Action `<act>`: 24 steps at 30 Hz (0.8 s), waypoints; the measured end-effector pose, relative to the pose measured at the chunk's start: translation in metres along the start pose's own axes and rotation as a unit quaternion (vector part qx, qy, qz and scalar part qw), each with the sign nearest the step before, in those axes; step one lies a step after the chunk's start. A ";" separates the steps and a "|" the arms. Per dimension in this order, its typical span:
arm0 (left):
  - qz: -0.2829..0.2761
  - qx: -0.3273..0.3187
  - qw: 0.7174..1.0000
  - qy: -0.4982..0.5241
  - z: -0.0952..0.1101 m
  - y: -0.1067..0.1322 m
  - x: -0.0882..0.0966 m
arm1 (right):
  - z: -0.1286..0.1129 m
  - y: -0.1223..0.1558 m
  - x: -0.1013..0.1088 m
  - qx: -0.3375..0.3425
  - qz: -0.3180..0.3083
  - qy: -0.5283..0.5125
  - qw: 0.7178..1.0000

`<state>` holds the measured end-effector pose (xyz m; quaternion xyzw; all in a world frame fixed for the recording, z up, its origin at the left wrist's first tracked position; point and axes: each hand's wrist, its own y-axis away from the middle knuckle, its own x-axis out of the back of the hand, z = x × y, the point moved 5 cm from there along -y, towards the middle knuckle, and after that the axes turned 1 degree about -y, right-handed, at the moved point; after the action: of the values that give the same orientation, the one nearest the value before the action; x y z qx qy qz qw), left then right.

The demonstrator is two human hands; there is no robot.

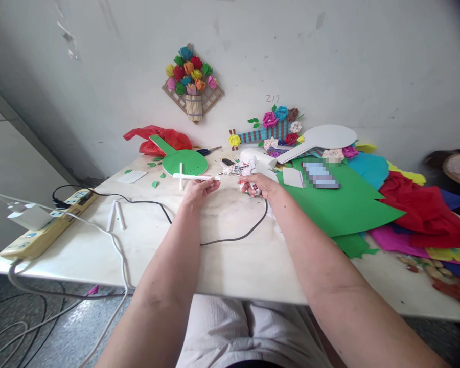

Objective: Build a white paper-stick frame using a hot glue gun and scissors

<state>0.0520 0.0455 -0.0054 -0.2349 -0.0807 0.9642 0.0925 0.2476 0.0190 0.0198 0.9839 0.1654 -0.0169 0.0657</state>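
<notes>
My left hand (202, 192) pinches the right end of a white rolled-paper stick (191, 177), held level above the table. A second white stick (181, 185) crosses its left part; whether the two touch, I cannot tell. In my right hand (257, 185) is a white hot glue gun (252, 166), its nozzle turned left towards the held stick. A black cord (249, 232) runs from the gun's handle across the table. Behind the sticks lies a green paper paddle shape (185, 162) with a round head.
A yellow power strip (42, 230) with plugs stands at the left edge, near more white sticks (117, 214). Green card (345, 204), a phone (321, 175) and red crepe paper (425, 209) cover the right side. Scissors (209, 151) lie behind. A flower basket ornament (193, 105) hangs on the wall.
</notes>
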 end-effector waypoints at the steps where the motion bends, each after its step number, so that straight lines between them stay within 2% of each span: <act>1: -0.002 -0.001 1.000 0.000 0.000 0.000 0.000 | 0.000 0.001 0.000 -0.001 0.000 -0.001 1.000; 12: -0.017 -0.002 0.999 0.028 0.000 -0.001 0.000 | 0.005 -0.002 -0.003 -0.017 -0.020 -0.025 0.999; 24: 0.000 0.010 1.000 0.028 0.001 0.001 -0.001 | 0.006 0.000 -0.004 -0.018 -0.038 -0.034 0.999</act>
<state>0.0521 0.0446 -0.0042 -0.2606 -0.0684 0.9581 0.0975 0.2440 0.0172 0.0138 0.9744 0.2009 -0.0496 0.0883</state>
